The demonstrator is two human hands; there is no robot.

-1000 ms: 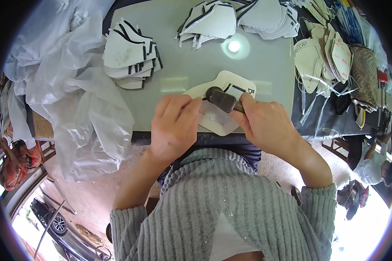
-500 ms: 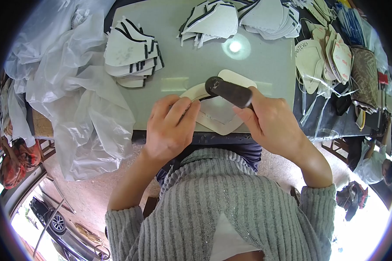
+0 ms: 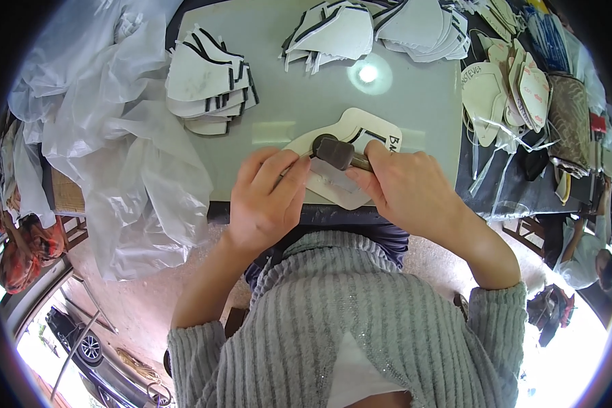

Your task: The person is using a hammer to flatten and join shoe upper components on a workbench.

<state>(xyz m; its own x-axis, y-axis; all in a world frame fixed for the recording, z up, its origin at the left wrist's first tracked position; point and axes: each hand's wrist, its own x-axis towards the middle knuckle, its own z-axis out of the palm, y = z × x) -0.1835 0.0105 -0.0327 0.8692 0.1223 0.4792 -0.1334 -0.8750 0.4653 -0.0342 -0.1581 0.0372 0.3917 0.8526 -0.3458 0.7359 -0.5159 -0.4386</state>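
Observation:
My right hand (image 3: 415, 180) is closed round the handle of a hammer (image 3: 334, 152). Its dark head sits over the left part of a cream template (image 3: 349, 122), too close to tell whether it touches. On the template lies a white cut piece (image 3: 340, 170) with a black strip along part of its edge. My left hand (image 3: 265, 197) pinches at the template's left side, just left of the hammer head. A dark line, seemingly the end of the black strip, shows between its fingers; the fingertips partly hide it.
Stacked white pieces with black edging (image 3: 200, 75) lie at the table's far left, more (image 3: 330, 34) at the back. Crumpled clear plastic (image 3: 129, 177) hangs over the left edge. Bundled cream templates (image 3: 486, 95) and a rolled brown cloth (image 3: 570, 122) are on the right.
The hammer has swung left and down, its head now nearer my left fingertips. My right hand has shifted slightly left, uncovering the template's right side. My left hand has hardly moved.

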